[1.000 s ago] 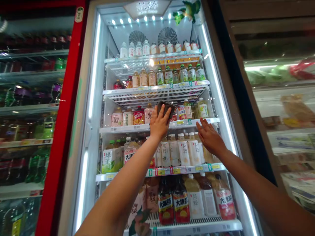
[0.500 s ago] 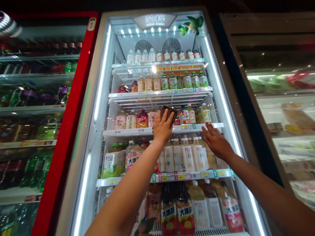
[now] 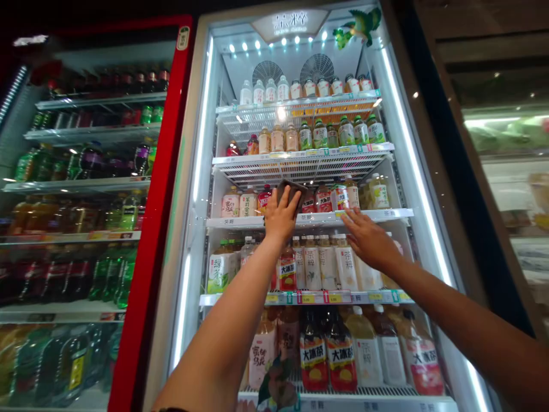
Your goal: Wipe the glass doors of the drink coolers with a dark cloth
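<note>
Your left hand (image 3: 281, 220), fingers wide, holds dark cloth (image 3: 293, 186) against fridge door (image 3: 176, 246). Your right hand (image 3: 369, 240) spread, looks bare. Cloth could slip down if fingers press too softly.

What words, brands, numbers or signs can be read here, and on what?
"茶粹": lit sign, shelf edge, pale bottle
"大冰茶": dark red bottle, bottom shelf
"绿茶": green bottle
"蜜桃乌龙", apparently: pink bottle
Price tags and other labels: too small or blurred.
Cloth under left hand: no readable text.
</note>
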A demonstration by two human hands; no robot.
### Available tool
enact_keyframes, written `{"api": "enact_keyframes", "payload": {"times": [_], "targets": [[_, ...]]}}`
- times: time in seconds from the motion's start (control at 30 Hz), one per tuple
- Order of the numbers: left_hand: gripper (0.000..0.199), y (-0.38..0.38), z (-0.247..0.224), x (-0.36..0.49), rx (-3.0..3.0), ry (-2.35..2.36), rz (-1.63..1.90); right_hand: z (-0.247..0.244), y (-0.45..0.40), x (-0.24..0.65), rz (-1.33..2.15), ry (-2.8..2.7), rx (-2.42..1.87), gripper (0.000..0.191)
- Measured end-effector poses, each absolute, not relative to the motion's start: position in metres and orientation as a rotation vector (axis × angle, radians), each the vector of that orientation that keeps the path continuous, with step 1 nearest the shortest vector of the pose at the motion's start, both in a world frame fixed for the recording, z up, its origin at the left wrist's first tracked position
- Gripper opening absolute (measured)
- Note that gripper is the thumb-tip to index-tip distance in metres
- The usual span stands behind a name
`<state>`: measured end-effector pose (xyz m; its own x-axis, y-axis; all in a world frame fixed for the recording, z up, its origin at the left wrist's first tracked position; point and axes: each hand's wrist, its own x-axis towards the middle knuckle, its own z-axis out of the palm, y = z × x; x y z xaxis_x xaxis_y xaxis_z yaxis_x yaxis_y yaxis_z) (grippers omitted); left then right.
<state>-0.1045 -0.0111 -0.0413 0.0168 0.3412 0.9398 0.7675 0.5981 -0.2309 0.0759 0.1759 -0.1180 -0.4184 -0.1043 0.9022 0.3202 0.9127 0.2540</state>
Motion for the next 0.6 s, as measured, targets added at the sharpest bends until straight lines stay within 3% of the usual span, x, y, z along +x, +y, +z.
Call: {"api": "enact_keyframes", "payload": {"times": [0.1, 0.3, 0.47, 0.6], "targets": [[0.056, -0.038, -0.049, -0.116, -0.790, -1.628, -0.543, -0.112, 0.125, 0.049, -0.534, -2.006, 0.017, 0.056], [0.058, -0.058, -0.115, -0.126, -0.725, -1.626, -0.550, -0.121, 0.090, -0.001, -0.548, -2.056, -0.010, 0.054], [0.056, -0.061, -0.078, -0.132, -0.902, -1.613, -0.440, -0.137, 0.096, -0.020, -0.581, -1.974, -0.037, 0.051], [0.058, -0.085, -0.058, -0.150, -0.721, -1.648, -0.598, -0.141, 0.102, -0.022, -0.610, -1.955, -0.021, 0.052]]}}
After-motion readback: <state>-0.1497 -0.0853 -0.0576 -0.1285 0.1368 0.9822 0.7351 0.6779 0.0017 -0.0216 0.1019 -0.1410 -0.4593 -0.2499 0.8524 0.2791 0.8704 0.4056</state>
